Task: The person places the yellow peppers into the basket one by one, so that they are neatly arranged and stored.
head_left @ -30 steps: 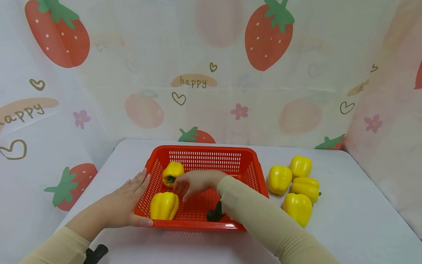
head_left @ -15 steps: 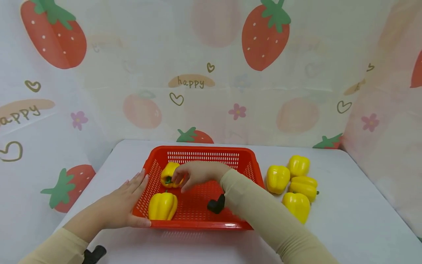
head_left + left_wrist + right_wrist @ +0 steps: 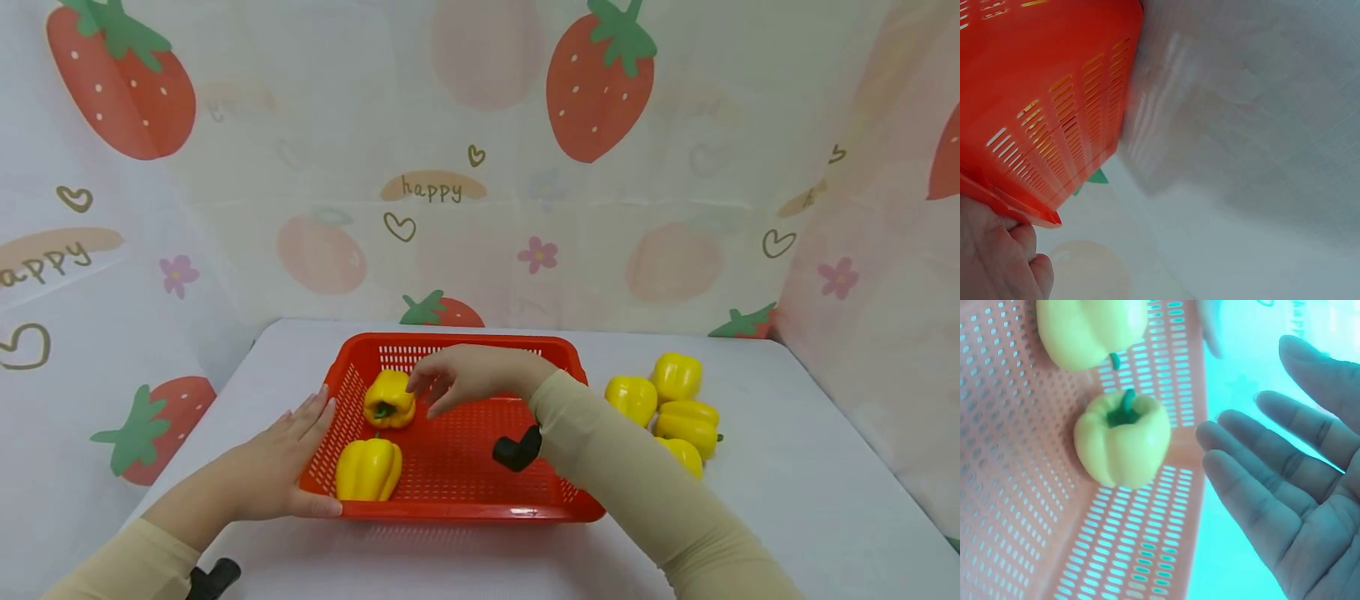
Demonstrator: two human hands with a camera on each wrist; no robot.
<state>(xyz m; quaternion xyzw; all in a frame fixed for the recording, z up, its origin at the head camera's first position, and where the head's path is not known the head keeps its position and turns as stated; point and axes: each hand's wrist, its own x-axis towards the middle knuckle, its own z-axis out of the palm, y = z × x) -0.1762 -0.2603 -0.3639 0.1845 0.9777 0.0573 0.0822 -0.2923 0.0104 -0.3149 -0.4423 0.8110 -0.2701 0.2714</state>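
Two yellow bell peppers lie in the left part of a red slotted plastic basket (image 3: 480,511). The rear bell pepper (image 3: 389,400) shows its green stem toward the front, and the front bell pepper (image 3: 368,471) is by the near left corner. My left hand (image 3: 273,467) rests along the basket's left rim, fingers extended and thumb at the front corner. Above the basket, my right hand (image 3: 472,372) holds nothing. In the right wrist view its fingers (image 3: 1254,506) are loosely extended, apart from the rear pepper (image 3: 1124,440).
On the white table (image 3: 787,467), right of the basket, several more yellow bell peppers (image 3: 632,398) sit in a cluster, the nearest partly hidden by the right sleeve (image 3: 637,483). A strawberry-print cloth (image 3: 585,275) encloses the table's back and sides.
My right hand has risen and drawn back to the right, away from the rear bell pepper, which stays in the basket. The left hand keeps its place on the rim.
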